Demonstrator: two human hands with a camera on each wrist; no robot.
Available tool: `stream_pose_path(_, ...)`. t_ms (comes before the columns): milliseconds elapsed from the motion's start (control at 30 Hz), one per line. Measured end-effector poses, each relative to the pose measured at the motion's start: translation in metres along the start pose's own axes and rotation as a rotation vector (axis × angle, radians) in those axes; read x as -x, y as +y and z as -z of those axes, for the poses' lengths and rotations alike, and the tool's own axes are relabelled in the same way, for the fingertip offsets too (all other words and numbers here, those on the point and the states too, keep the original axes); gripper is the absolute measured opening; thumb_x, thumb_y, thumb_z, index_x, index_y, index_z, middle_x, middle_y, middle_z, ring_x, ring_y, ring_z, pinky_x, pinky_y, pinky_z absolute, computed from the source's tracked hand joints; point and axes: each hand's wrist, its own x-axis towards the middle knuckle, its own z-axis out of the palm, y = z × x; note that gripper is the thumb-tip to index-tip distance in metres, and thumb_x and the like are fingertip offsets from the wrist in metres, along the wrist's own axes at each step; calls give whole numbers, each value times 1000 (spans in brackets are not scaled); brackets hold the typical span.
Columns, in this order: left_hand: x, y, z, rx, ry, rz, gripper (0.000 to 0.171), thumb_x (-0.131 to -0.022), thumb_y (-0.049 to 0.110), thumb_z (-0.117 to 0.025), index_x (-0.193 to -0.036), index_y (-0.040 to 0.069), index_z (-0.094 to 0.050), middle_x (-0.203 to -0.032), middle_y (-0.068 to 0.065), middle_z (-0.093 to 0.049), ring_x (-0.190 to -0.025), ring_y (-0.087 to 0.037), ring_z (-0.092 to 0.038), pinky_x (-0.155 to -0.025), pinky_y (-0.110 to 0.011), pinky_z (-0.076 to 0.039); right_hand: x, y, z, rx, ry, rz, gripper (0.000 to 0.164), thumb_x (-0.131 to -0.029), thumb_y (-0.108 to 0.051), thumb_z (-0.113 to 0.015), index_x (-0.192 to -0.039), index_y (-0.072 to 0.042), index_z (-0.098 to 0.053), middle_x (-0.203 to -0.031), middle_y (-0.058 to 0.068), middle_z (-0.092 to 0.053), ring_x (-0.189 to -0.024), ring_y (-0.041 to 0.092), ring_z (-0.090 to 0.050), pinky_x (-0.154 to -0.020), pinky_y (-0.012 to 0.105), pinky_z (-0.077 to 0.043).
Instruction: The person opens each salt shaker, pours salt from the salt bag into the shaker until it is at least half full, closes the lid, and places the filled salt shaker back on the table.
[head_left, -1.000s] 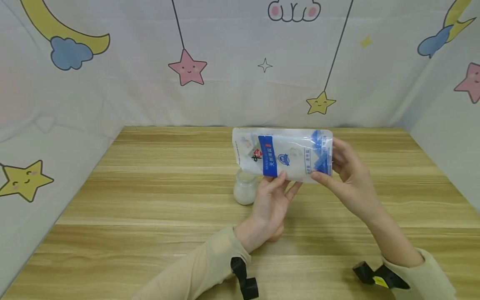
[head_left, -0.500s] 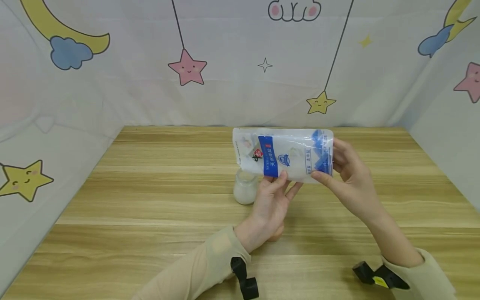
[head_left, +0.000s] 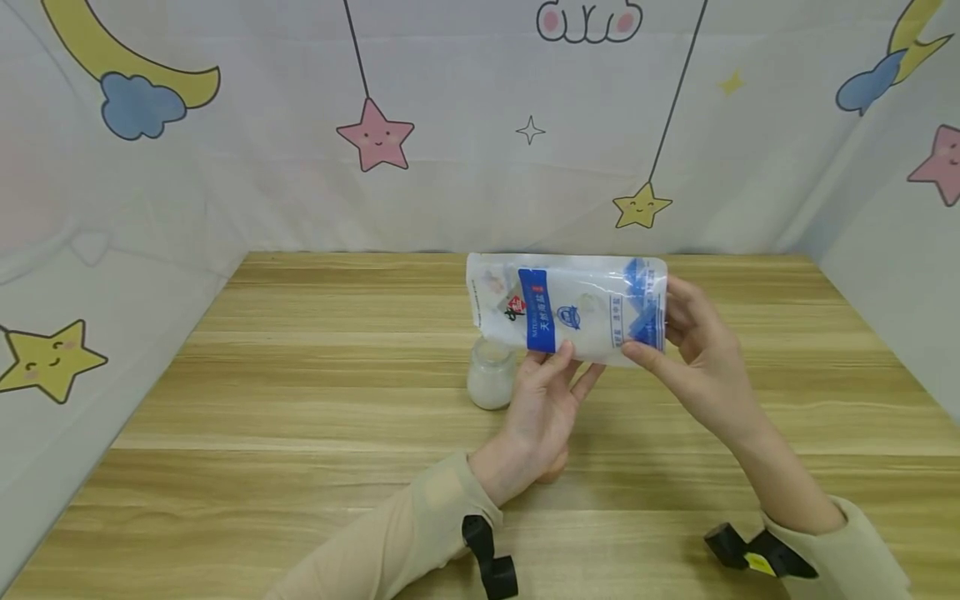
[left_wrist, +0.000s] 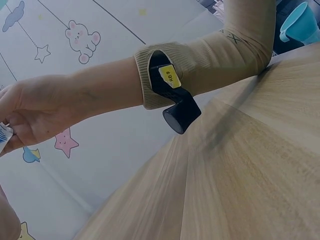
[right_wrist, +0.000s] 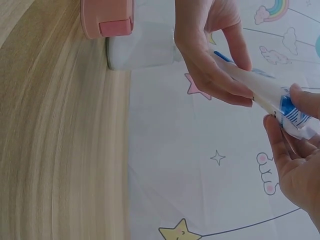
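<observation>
A white and blue bag of salt (head_left: 596, 292) lies sideways in the air, gripped by both hands. My left hand (head_left: 542, 412) holds its lower edge from below, thumb on the front. At the bag's right end, my right hand (head_left: 705, 367) pinches it between thumb and fingers. The bag's left end is just above a small glass jar (head_left: 491, 382) with white contents, covering part of the mouth. The right wrist view shows both hands on the bag (right_wrist: 267, 89); whether salt flows out cannot be seen.
A pink object with a tab (right_wrist: 107, 20) stands near the jar in the right wrist view, mostly hidden by my left wrist in the head view. Printed cloth walls (head_left: 450, 208) enclose the wooden table (head_left: 300, 375). A teal cup (left_wrist: 302, 25) shows in the left wrist view.
Almost nothing differs. The bag's left end has risen very slightly; both hands keep their hold, and the jar stays put.
</observation>
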Motion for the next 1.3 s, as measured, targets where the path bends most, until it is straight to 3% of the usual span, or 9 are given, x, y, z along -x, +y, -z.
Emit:
stream_pose_path(633, 0, 0, -1, 12, 2, -6, 47, -93, 4, -51, -137, 20, -43, -132, 2, -57, -114, -13, -57, -112, -40, -42, 0, 0, -1, 57, -2, -12, 68, -79, 18, -65, -140, 1, -40, -124, -9, -61, -108, 4, -62, -89, 12, -52)
stream_pose_path(867, -1, 0, -1, 7, 1, -11, 43, -94, 4, -51, -134, 19, -47, -126, 4, -60, -112, -12, -57, -110, -39, -43, 0, -1, -1, 76, 5, -1, 67, -78, 18, -65, -139, 3, -40, -122, -12, -63, -106, 3, -63, -88, 12, -52)
stream_pose_path(1300, -1, -1, 0, -1, -4, -4, 42, -96, 4, -50, -136, 18, -45, -131, 3, -57, -114, -11, -56, -110, -38, -44, 0, 0, -3, 73, 15, 9, 66, -78, 19, -65, -137, 4, -41, -120, -11, -62, -104, 3, -64, -87, 12, -53)
